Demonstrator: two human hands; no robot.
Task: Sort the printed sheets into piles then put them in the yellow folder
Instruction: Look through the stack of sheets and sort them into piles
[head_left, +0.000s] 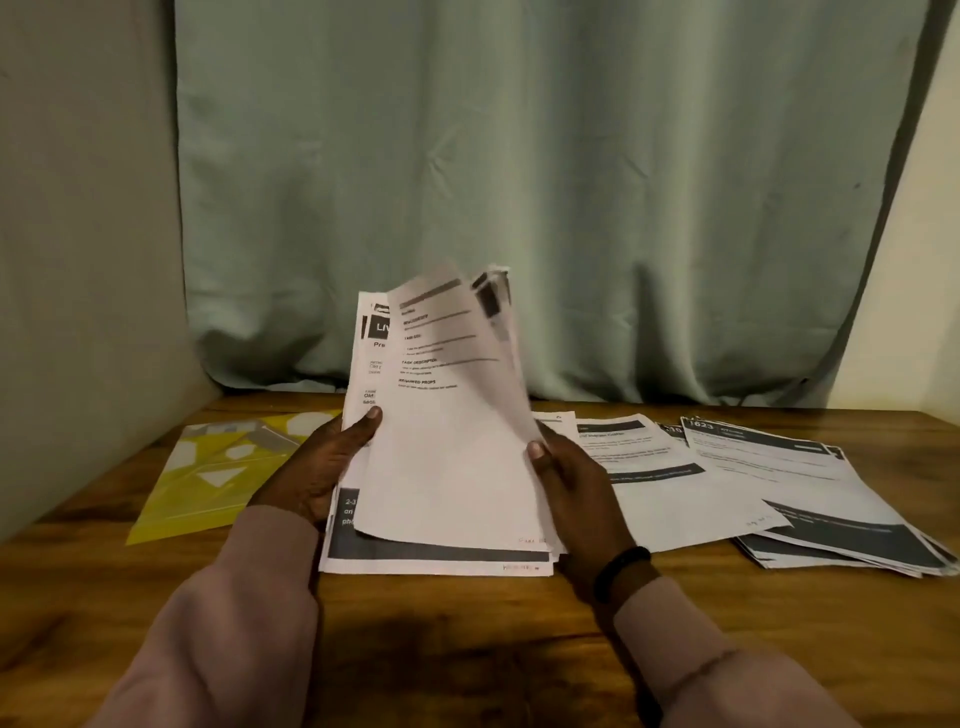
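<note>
Between both hands, left hand (317, 467) and right hand (571, 488) fingers grip the printed sheets (441, 441).

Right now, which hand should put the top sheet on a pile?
Probably the right hand. It pinches the top sheet at its right edge, and the piles lie on that side. The left hand holds the stack.
</note>
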